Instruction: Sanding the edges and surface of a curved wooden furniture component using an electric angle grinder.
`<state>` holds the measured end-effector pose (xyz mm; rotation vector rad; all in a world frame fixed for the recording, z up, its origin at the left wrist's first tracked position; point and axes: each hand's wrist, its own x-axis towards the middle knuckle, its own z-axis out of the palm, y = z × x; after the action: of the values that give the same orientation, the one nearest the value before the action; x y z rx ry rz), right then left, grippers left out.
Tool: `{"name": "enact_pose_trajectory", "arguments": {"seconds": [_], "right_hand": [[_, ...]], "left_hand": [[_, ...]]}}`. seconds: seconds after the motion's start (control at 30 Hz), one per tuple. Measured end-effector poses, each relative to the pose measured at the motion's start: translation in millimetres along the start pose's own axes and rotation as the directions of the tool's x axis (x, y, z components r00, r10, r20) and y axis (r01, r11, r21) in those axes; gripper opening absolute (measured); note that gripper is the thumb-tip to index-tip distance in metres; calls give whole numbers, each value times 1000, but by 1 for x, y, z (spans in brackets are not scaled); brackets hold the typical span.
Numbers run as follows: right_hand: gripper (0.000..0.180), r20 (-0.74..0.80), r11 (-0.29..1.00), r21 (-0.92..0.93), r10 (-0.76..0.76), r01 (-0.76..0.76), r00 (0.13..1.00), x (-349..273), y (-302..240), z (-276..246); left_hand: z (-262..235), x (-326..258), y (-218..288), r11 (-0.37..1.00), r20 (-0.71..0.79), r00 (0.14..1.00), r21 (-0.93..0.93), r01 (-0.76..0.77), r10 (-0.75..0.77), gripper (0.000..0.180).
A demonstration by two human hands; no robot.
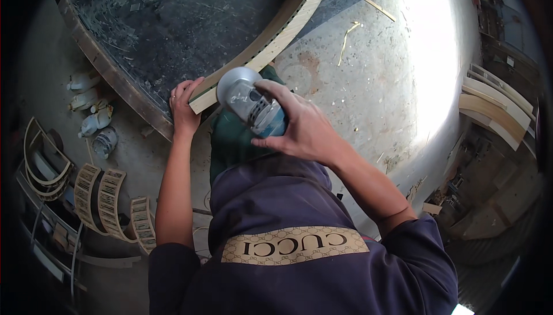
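A curved piece of pale wood (275, 46) with a row of dark marks along its edge arcs over a dark worktable (173, 21). Its near end points toward me. My left hand (185, 107) is wrapped round that end at the table's edge. In my right hand (305, 124) is a power sander (253, 106) with a round grey head and a teal body. The head overlaps the wood's edge just right of my left hand; whether it presses on the wood I cannot tell. Part of the wood's near end is hidden behind the sander.
White jugs (86, 99) and a clear container (105, 142) stand on the floor to the left. Curved slatted wooden frames (109, 200) lie nearer. Curved boards (495, 110) are stacked at the right. Yellow strips (348, 41) lie on the concrete floor (374, 84).
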<state>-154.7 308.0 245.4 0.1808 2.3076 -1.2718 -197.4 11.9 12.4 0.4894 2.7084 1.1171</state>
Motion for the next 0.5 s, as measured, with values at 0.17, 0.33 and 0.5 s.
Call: {"name": "enact_pose_trajectory", "arguments": {"seconds": [0.17,0.33,0.5], "right_hand": [[98,58,999,-49,27,-24,998,8,8,-23],[98,1,999,-32,-3,3,1000,19,32,-70],[100,-89,999,-21,44,-46,995,29,46,-113]], "left_hand": [[-5,1,8,1000,31,999,25,16,-16,51],[-10,0,23,997,42,997,31,64,-65,46],[-12,2,28,997,51,996,28,69,-70,43]]}}
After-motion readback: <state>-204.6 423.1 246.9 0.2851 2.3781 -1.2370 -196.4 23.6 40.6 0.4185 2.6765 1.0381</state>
